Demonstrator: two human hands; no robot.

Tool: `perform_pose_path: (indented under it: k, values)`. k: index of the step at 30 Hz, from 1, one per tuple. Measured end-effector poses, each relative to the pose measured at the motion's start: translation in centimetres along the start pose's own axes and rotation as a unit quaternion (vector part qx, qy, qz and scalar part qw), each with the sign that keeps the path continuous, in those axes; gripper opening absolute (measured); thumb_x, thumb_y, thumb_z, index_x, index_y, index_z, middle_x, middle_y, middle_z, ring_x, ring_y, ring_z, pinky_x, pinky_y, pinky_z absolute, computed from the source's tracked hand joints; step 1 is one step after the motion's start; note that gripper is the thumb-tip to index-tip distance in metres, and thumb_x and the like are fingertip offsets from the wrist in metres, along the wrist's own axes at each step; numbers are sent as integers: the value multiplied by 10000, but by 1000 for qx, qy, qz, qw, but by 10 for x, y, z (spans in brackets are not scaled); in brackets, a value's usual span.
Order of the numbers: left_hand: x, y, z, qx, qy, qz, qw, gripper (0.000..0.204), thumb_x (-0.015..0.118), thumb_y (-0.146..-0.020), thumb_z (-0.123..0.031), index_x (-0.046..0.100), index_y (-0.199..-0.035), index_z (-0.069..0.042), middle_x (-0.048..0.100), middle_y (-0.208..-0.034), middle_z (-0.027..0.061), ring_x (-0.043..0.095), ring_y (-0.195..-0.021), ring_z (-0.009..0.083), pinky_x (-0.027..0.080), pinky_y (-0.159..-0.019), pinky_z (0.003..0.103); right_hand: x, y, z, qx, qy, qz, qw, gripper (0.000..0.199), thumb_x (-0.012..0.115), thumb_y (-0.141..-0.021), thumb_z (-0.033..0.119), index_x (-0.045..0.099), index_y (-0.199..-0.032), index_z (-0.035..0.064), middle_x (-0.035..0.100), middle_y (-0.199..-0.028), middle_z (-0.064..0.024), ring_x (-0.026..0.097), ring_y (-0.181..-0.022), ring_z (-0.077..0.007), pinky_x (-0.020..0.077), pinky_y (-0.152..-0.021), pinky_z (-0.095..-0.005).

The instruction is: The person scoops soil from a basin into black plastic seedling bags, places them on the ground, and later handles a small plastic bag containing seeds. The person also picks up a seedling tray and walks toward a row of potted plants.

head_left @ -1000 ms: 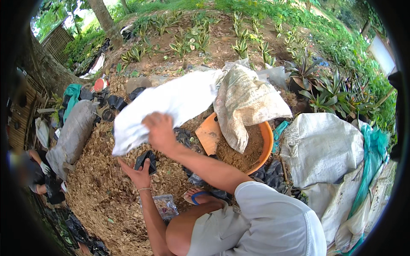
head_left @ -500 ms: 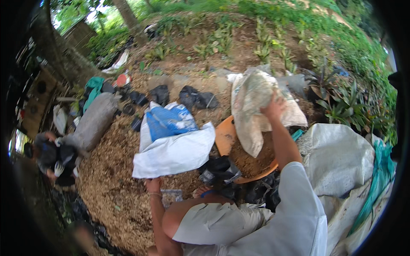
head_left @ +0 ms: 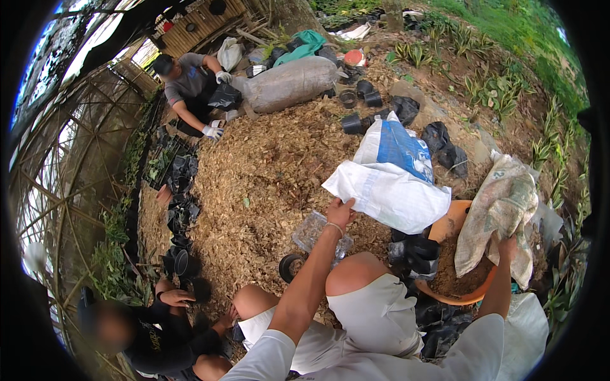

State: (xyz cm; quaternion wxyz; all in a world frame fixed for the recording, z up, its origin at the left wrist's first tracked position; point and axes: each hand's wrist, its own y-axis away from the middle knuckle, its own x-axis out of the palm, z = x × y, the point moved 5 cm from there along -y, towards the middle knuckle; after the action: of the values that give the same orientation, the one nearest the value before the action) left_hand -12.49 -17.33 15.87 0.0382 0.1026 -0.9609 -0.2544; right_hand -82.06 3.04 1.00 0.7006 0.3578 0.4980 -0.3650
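My left hand [head_left: 341, 213] is closed on the near left corner of a white woven sack [head_left: 394, 197] with a blue panel, which lies flat on the wood shavings. On the right, my right hand [head_left: 507, 247] grips the lower part of a stained beige sack [head_left: 499, 197]; its fingers are partly hidden in the folds. This sack drapes over the far right side of an orange basin [head_left: 450, 219] holding brown soil [head_left: 460, 274]. Black plastic bags [head_left: 416, 254] lie between the white sack and the basin.
Wood shavings [head_left: 267, 165] cover the ground. A clear plastic container [head_left: 311, 232] and a black pot [head_left: 290, 268] sit near my knees. One gloved person [head_left: 194, 89] works beside a long stuffed sack [head_left: 289, 82]; another person [head_left: 165, 336] sits at lower left. Black pots [head_left: 368, 95] stand farther back.
The view has swung left, bringing both other people more fully into sight. My right hand has moved from the beige sack's upper surface to its lower part. The left hand stays at the white sack's corner.
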Motion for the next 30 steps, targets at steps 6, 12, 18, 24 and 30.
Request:
perform_pose_path:
  k: [6,12,18,24,30]
  values:
    - [-10,-10,1,19,5,41,999,126,654,-1000,-152,592,-1072,-69,659,-967,75,643,-794,174,583,-606,308,-65,-60,21,-133,-123,-246,952,384,585,-894,182,604,-1205,-43,690,-949,-290,661,-883,-492,521,-765,-569]
    - [-33,-18,29,-84,-15,-15,996,318,677,-972,-178,538,-1246,-96,611,-1100,87,630,-848,216,552,-625,359,-294,-18,135,-249,-262,-303,882,374,478,-1013,234,592,-1262,-21,643,-1150,-342,610,-1080,-512,481,-921,-529]
    - [-52,-43,7,55,-314,-327,890,894,850,-789,-215,393,-1517,34,409,-1538,307,434,-1414,397,377,-1163,527,-444,23,165,-280,-517,-202,783,362,573,-1006,215,654,-1270,-20,699,-1163,-77,633,-1071,-197,478,-990,-349]
    - [0,-49,-22,210,-344,-62,913,995,855,-785,-475,391,-1517,14,328,-1581,325,310,-1486,448,266,-1232,512,-450,-20,131,-211,-699,5,683,388,561,-1032,266,645,-1314,13,684,-1232,-73,620,-1117,-171,473,-1024,-344]
    - [3,-13,8,128,-410,-56,901,868,850,-739,-497,559,-1440,-77,338,-1540,316,374,-1431,479,365,-1188,493,-354,-30,95,-243,-506,47,826,411,529,-1043,236,598,-1373,0,672,-1265,-82,600,-1142,-183,443,-1038,-326]
